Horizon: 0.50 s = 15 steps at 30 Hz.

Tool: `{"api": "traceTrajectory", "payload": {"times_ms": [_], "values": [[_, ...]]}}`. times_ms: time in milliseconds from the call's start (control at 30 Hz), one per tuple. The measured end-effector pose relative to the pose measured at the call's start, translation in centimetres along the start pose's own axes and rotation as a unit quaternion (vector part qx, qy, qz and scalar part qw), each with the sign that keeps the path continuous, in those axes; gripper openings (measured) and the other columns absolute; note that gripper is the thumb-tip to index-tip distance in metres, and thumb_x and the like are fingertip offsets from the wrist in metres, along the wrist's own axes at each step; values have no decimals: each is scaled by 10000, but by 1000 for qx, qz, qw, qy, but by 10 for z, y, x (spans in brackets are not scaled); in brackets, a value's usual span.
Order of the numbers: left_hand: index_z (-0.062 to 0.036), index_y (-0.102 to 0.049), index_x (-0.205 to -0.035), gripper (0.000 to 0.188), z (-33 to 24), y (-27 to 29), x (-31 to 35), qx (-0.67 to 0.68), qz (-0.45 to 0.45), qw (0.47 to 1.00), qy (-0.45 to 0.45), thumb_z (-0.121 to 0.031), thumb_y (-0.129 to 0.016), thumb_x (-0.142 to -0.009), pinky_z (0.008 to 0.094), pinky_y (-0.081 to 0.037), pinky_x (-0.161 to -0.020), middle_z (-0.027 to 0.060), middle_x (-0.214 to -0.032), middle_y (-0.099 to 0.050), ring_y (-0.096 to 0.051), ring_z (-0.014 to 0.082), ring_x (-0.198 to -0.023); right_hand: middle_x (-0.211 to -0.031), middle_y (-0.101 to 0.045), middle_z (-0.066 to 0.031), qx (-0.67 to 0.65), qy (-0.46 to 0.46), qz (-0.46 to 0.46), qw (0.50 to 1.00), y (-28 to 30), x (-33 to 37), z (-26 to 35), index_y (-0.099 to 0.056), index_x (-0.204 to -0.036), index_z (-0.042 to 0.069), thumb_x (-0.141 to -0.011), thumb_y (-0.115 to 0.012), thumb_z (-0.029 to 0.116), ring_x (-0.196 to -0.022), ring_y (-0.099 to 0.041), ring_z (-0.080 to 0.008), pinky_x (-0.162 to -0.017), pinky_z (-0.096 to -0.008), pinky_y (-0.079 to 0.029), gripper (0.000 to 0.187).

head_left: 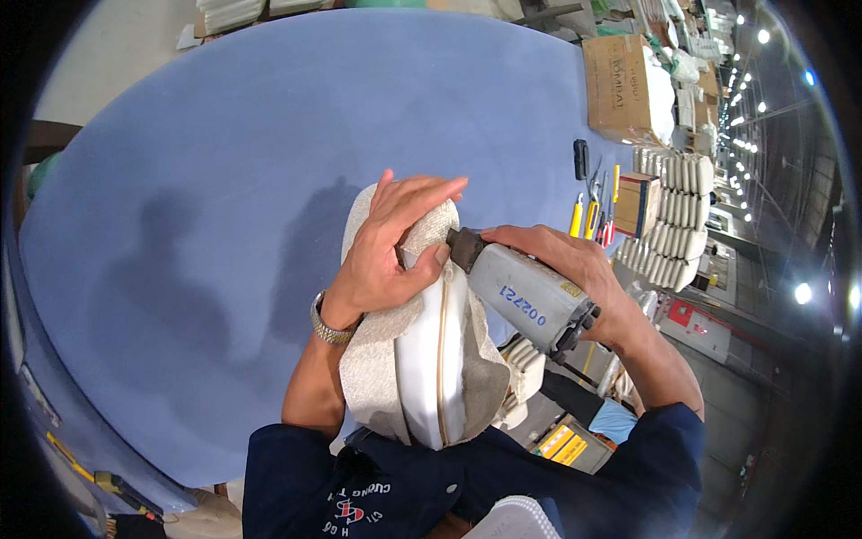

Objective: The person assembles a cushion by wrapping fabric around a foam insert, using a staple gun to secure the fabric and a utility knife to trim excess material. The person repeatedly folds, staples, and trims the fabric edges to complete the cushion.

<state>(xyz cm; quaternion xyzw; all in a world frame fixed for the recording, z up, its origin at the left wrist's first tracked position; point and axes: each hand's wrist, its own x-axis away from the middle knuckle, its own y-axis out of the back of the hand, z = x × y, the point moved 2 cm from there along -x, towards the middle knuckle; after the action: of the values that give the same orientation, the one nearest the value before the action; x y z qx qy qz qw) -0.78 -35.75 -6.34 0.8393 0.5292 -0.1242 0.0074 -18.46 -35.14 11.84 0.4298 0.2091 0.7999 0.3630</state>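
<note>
In front of my chest stands an upholstered piece, with beige woven fabric (pixel 373 373) folded around white padding (pixel 420 368). A thin brown-gold strip (pixel 442 350) runs along the padding. My left hand (pixel 386 251) grips the top of the fabric, its thumb pressed on the near fold and its fingers reaching over the far side. A metal watch is on that wrist. In my right hand (pixel 575 269) is a grey pneumatic staple gun (pixel 521 292), lying almost sideways. Its dark nose touches or nearly touches the fabric beside my left thumb; the exact contact is hidden.
A large blue-covered table (pixel 224 117) stretches beyond the piece. Yellow-handled cutters (pixel 593 218), a black object (pixel 581 160) and a small box (pixel 637 205) lie at its right edge. Past them are a cardboard carton (pixel 620 90) and stacked beige cushions (pixel 678 216).
</note>
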Motion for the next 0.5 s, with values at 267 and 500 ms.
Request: {"api": "traceTrajectory", "payload": {"times_ms": [267,500], "values": [[-87,-590,-1455,643,11,1,0,31,-24,999,-24,-304,-562,-851,583,-112,-1249,133,-1304,-664,-575,295,-1298,-1233,-692,-186,80,68,6,994,-2,-15,6,-538,-1471,74,-727,-810,161,-1078,-707,-378,-917,-426,-576,797],[-12,-788,-1066,605,6,26,-42,140,90,967,195,-456,-378,-1074,411,-460,-1011,164,-944,-749,-703,282,-942,-1310,-666,-204,29,22,17,999,-5,-13,9,-514,-1493,67,-687,-828,167,-1140,-678,-402,-980,-448,-546,871]]}}
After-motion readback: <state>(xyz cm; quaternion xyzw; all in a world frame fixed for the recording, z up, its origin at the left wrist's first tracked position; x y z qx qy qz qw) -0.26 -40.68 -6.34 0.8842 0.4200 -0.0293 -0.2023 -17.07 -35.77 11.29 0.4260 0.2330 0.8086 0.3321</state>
